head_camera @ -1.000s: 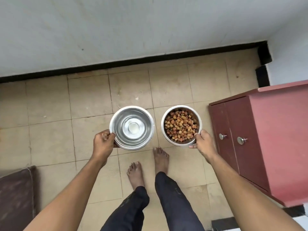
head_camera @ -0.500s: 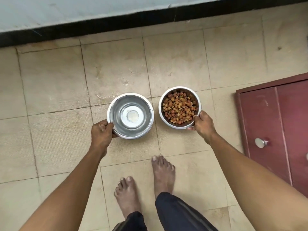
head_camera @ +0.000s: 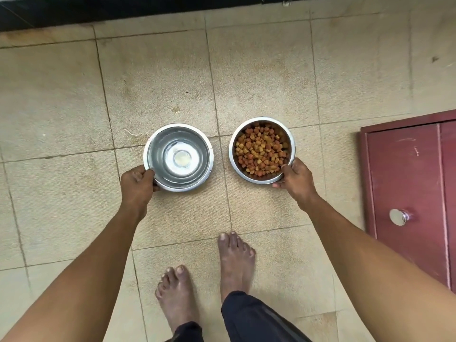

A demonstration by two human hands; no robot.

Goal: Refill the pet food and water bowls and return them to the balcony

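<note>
Soft, even daylight; shadows faint. Glare whitens the middle of the water bowl. Edges bend and blur slightly.

Open tiled floor beyond the water bowl, a narrow free gap between it and the food bowl to its right, red cabinet blocking farther right, black skirting closing the far side, bare feet on the near side.
</note>
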